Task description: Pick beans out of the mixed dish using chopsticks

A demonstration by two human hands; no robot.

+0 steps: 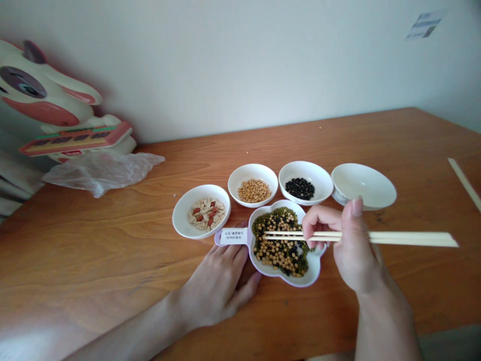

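Observation:
A flower-shaped white dish (314,273) with a handle tag (233,235) holds mixed green, yellow and black beans. My left hand (221,281) lies flat on the table, fingers spread, touching the dish's left side and handle. My right hand (343,240) is closed round a pair of wooden chopsticks (409,238), whose tips reach over the mixed beans. Behind stand small white bowls: one with peanuts and pale seeds (184,210), one with yellow beans (240,176), one with black beans (319,175), and an empty one (366,183).
The wooden table (112,250) meets a white wall. A crumpled clear plastic bag (101,170) and a cartoon animal toy (48,110) sit at the back left. Another chopstick (466,183) lies near the right edge. A paper label (424,24) hangs on the wall.

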